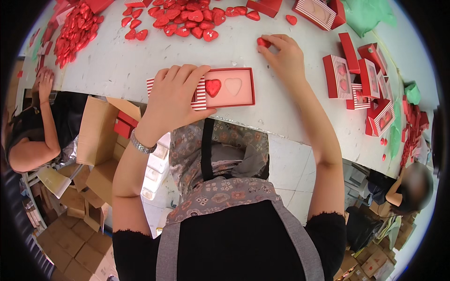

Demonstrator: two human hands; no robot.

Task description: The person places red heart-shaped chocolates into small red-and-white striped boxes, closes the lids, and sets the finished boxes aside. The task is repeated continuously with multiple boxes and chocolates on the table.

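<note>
My left hand (175, 93) grips a gift box with a red-and-white striped sleeve (200, 98) near the table's front edge. Out of the sleeve's right side protrudes a red tray with a pink insert (242, 100). One foil-wrapped red heart (213, 87) sits in the insert's left visible recess, and the heart-shaped recess (233, 86) to its right is bare. Up and to the right, my right hand (281, 51) pinches another red foil heart (263, 43) between thumb and fingers, just over the white table (295, 116). My palm hides part of the sleeve.
A pile of red foil hearts (190, 17) lies at the back, with a second heap (79, 33) at left. Filled striped boxes (338, 77) are stacked at right near green plastic (369, 15). An open carton (98, 130) stands left below the table. Co-workers sit at both sides.
</note>
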